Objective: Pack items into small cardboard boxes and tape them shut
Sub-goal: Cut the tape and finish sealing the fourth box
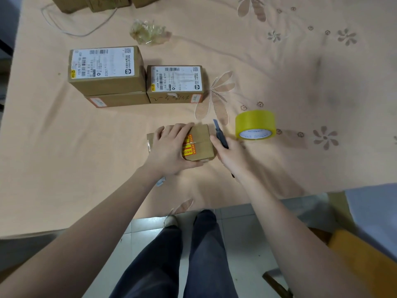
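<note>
Peach floral tablecloth covers the table, which fills most of our view. At 10 o'clock we have a tall labelled carton stacked on a flatter carton, with a smaller labelled carton touching their right side. More brown boxes sit cut off at the 12 o'clock edge, beside a loop of thin cord. Yellow tape roll lies on its side at 3 o'clock from centre, near our right hand but apart from it. Crumpled clear tape wad sits at 11 o'clock, well apart. Dead centre is the small cardboard box, flaps closed, orange-yellow sticker on top. Our left hand clamps it from above, fingers curled over the far edge, thumb on the near side. Our right hand grasps a dark box cutter, blade end pointing to 12 o'clock, just beside the box's right edge; contact with the box is unclear.
</note>
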Tool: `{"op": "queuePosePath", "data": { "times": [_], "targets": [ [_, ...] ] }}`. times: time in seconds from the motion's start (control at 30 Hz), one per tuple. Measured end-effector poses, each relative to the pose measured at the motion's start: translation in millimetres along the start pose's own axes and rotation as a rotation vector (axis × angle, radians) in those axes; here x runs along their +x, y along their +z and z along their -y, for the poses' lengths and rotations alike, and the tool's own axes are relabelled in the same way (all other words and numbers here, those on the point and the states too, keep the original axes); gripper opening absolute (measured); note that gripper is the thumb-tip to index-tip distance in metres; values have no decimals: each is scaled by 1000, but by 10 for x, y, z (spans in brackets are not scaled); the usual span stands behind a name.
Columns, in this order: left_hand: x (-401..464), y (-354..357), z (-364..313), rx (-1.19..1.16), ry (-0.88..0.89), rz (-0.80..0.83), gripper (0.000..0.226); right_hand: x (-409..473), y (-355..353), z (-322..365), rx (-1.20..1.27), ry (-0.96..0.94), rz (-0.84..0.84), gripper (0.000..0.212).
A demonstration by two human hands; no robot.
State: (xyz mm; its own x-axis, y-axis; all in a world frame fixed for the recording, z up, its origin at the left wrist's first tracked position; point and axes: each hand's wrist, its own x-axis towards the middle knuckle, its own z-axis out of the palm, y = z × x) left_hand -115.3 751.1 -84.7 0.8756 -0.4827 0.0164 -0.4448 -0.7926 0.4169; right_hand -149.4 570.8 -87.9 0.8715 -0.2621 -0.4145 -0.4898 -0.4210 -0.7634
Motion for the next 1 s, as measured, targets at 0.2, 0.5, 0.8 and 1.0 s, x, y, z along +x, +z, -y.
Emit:
{"op": "queuePosePath", "data": {
  "times": [0.2, 0.5, 0.8, 1.0],
  "targets": [
    [-4, -62, 29, 40, -1, 82, 116, -25, 74, -4, 83, 59, -232, 31],
    [-274, -34, -64, -864, -742, -219, 22, -238, 25, 404, -36, 14, -164, 39],
    [-232, 44, -61, -842, -782, -182, 41, -46, -50, 439, 16, 122, -52, 29],
    [-122, 6, -62, -870, -770, -119, 52, -23, -34, 464, -64, 94, -26, 27]
  ]
}}
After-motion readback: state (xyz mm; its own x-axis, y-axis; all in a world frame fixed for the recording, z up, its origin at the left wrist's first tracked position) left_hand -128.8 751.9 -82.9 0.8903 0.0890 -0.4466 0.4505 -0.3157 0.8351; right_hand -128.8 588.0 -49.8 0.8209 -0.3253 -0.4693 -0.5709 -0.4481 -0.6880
